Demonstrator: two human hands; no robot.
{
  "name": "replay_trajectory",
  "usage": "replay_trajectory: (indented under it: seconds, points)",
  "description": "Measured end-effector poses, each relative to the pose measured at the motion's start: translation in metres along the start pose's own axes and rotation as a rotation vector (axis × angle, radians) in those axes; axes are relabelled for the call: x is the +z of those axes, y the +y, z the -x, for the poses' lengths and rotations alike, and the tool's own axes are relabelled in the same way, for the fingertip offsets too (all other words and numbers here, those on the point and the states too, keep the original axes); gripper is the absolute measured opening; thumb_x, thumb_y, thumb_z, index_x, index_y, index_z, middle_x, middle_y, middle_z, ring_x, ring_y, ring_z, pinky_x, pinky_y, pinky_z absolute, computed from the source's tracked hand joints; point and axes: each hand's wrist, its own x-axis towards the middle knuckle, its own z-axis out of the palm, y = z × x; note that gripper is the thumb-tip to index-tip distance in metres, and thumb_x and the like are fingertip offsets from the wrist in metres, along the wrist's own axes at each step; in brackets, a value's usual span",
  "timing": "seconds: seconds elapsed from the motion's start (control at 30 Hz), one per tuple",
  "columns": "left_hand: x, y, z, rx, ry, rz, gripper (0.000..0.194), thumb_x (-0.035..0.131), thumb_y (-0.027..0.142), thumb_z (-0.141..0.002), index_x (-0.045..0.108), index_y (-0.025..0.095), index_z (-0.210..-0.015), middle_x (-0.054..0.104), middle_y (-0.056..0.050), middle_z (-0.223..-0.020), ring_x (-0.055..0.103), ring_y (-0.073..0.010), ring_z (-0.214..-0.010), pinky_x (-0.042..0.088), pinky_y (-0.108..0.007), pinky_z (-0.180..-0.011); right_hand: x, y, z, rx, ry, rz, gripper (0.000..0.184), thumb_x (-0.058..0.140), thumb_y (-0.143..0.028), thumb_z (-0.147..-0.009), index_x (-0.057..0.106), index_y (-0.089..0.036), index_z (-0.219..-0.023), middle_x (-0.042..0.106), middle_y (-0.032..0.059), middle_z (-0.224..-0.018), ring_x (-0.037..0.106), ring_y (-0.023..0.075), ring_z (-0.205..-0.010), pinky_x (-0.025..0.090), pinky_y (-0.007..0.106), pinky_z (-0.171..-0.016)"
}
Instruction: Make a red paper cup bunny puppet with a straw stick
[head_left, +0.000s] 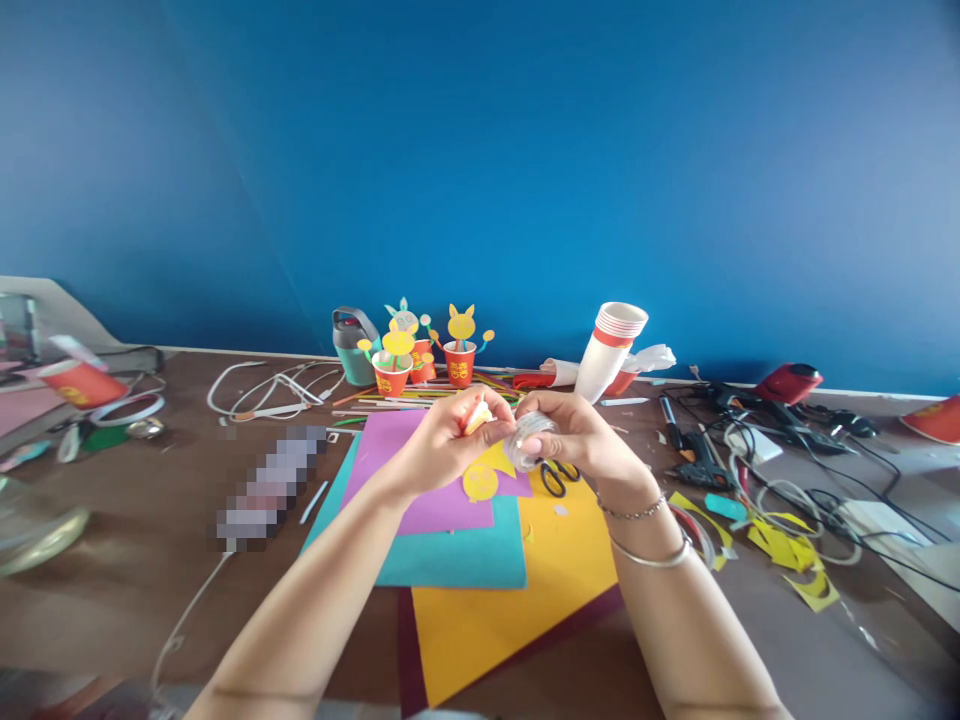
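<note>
My left hand (450, 440) is closed, with a small yellow-and-white piece (477, 418) between its fingers; its exact kind is unclear. In my right hand (581, 435) I grip a clear, shiny roll that looks like tape (529, 440). The fingertips of both hands nearly meet at the roll's left side. Below them lie a yellow paper circle (480, 483) with a drawn face and black-handled scissors (553, 480), partly covered by my right hand. Purple paper (442, 515), teal paper (465, 560) and orange-yellow paper (555, 580) are layered underneath.
Several red paper cups (459, 365) with paper animal figures stand at the back beside a teal flask (356, 345). A stack of white cups (611, 345) leans nearby. To the right lie a glue gun (705, 462), cables and yellow scraps (784, 545). A white cable (277, 390) lies left.
</note>
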Motion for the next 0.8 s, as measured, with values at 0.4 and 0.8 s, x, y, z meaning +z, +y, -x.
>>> replay_trajectory:
  seconds: [0.4, 0.8]
  points:
    - [0.007, 0.002, -0.006, -0.087, 0.373, 0.070, 0.030, 0.058, 0.046, -0.090, 0.047, 0.022, -0.075, 0.037, 0.008, -0.050, 0.032, -0.0076, -0.042, 0.027, -0.023, -0.042, 0.003, 0.011, -0.018, 0.004, 0.260, 0.113, 0.039, 0.066, -0.057, -0.084, 0.063, -0.018, -0.090, 0.063, 0.0016, -0.077, 0.056, 0.0122, -0.065, 0.044, 0.025, -0.058]
    - [0.007, 0.003, -0.008, -0.101, 0.394, 0.129, 0.035, 0.060, 0.048, -0.088, 0.053, 0.019, -0.069, 0.056, 0.001, -0.058, 0.047, -0.0090, -0.051, 0.037, -0.023, -0.049, 0.021, 0.017, -0.020, -0.119, 0.392, 0.229, 0.033, 0.061, -0.049, -0.089, 0.059, -0.021, -0.106, 0.066, 0.0077, -0.105, 0.061, 0.0202, -0.099, 0.050, 0.033, -0.084]
